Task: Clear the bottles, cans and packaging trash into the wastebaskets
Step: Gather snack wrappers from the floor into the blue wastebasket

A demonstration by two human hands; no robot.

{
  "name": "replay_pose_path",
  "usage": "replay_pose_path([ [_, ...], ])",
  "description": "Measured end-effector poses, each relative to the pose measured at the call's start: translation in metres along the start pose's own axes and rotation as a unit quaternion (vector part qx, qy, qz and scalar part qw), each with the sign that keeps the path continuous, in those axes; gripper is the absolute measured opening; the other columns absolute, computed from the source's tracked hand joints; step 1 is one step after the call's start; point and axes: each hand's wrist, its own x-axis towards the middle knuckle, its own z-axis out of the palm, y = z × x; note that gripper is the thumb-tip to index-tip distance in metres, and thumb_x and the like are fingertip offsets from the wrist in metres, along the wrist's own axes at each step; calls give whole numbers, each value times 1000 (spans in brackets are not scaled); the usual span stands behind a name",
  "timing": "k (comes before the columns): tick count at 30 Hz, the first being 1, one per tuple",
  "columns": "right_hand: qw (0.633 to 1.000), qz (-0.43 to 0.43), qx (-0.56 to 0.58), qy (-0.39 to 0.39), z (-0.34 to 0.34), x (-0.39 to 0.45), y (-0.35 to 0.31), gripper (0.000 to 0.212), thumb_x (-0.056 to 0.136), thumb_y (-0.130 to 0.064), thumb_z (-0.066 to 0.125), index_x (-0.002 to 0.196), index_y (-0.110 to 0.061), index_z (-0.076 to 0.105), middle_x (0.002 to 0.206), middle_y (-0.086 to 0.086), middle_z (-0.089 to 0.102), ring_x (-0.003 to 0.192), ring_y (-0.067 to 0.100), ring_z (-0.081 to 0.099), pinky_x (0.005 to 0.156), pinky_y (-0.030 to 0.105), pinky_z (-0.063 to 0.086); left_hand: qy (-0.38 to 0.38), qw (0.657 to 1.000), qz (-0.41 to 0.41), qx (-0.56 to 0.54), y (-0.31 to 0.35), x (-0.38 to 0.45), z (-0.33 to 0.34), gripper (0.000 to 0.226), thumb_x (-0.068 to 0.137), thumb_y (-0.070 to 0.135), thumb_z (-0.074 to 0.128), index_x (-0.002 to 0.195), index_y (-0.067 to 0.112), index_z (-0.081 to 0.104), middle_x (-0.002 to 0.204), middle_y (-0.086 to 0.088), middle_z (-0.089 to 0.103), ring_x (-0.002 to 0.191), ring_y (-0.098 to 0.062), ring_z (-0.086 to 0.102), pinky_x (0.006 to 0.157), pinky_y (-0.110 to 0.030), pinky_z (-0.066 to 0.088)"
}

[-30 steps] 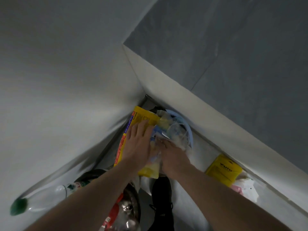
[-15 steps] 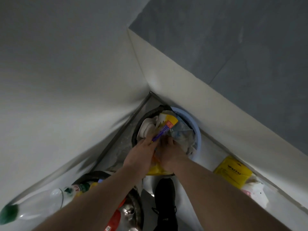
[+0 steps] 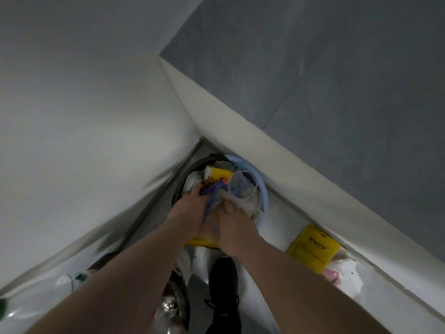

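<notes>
A wastebasket with a pale blue rim point(image 3: 264, 191) and a black liner stands in the corner of the room, stuffed full. A folded yellow package point(image 3: 218, 175) with a purple and orange edge sticks up from it, beside clear plastic wrap point(image 3: 243, 189). My left hand point(image 3: 190, 210) presses down on the package with its fingers curled over the purple edge. My right hand point(image 3: 232, 222) pushes on the crumpled plastic next to it. The lower end of the yellow package point(image 3: 201, 242) shows under my wrists.
A second yellow packet point(image 3: 313, 247) and crumpled white and pink wrappers point(image 3: 342, 276) lie on the floor by the right wall. A clear bottle with a green cap point(image 3: 36, 295) lies at lower left. A second dark basket point(image 3: 173, 297) holds shiny trash. My black shoe point(image 3: 222, 280) stands between.
The flat yellow package has been folded and pushed down into the blue-rimmed basket. Both hands have moved deeper into it, and the view has tilted slightly.
</notes>
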Motion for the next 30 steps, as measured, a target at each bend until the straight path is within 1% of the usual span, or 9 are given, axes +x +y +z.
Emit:
replay_pose_path([
  [3, 999, -32, 8, 18, -16, -32, -2, 78, 91, -21, 63, 159, -16, 26, 166, 10, 17, 153, 31, 15, 125, 47, 18, 76, 997, 3, -13, 5, -30, -19, 77, 76, 59, 68, 145, 42, 40, 161, -1, 7, 135, -33, 37, 105, -47, 45],
  [6, 998, -32, 38, 31, -33, -59, -2, 82, 93, -11, 58, 162, -23, 14, 169, 2, 2, 156, 28, 2, 125, 47, 7, 152, 987, -20, -40, 11, -55, -34, 67, 77, 63, 61, 139, 48, 42, 166, -3, 1, 148, -36, 21, 115, -50, 33],
  [10, 998, -24, 37, 39, -39, -86, -4, 85, 92, -17, 61, 161, -22, 13, 169, 2, 0, 156, 30, 1, 127, 45, 5, 154, 987, -26, -39, 21, -81, -48, 89, 69, 80, 48, 151, 49, 29, 168, -5, -12, 155, -35, -1, 122, -55, 15],
  [12, 998, -14, 48, 35, -38, -102, -5, 80, 93, -19, 58, 160, -20, 16, 169, 4, 1, 156, 31, 1, 127, 45, 10, 141, 989, -30, -24, 27, -91, -52, 89, 73, 72, 40, 156, 42, 25, 169, -7, -8, 155, -34, -3, 125, -55, 9],
  [15, 998, -6, 50, 38, -31, -134, -1, 75, 93, -19, 55, 159, -19, 19, 169, 5, 2, 156, 29, 0, 125, 46, 15, 104, 994, -31, 26, 40, -104, -50, 81, 85, 36, 53, 159, 31, 21, 169, -5, 1, 156, -31, -8, 125, -55, 2],
  [19, 998, 36, 57, 18, -16, -176, 20, 76, 95, -18, 54, 161, -23, 15, 169, 2, -1, 157, 27, -3, 127, 43, 10, 54, 995, 27, 82, 62, -125, -43, 71, 82, 23, 58, 151, 27, 41, 168, -5, 13, 155, -32, -7, 123, -50, -12],
  [24, 985, 133, 107, 1, 2, -237, 58, 73, 96, -22, 53, 160, -24, 18, 169, 1, -1, 156, 28, 3, 125, 40, 19, -50, 992, 22, 117, 93, -144, -25, 71, 87, 31, 57, 154, 27, 32, 169, -5, 1, 155, -34, -6, 125, -51, -5],
  [27, 966, 192, 171, 0, 11, -274, 80, 70, 97, -26, 53, 159, -27, 20, 169, -2, -1, 155, 29, 9, 120, 40, 27, -107, 989, -14, 102, 107, -146, -14, 85, 86, 35, 55, 160, 25, 13, 169, -5, 1, 154, -36, -4, 125, -50, 3],
  [30, 945, 240, 222, 14, 24, -304, 104, 70, 97, -26, 56, 158, -29, 22, 170, -4, -1, 155, 28, 13, 119, 40, 30, -112, 989, -48, 83, 122, -143, -10, 92, 86, 36, 57, 161, 21, 4, 168, -6, 5, 153, -35, 6, 123, -48, 15],
])
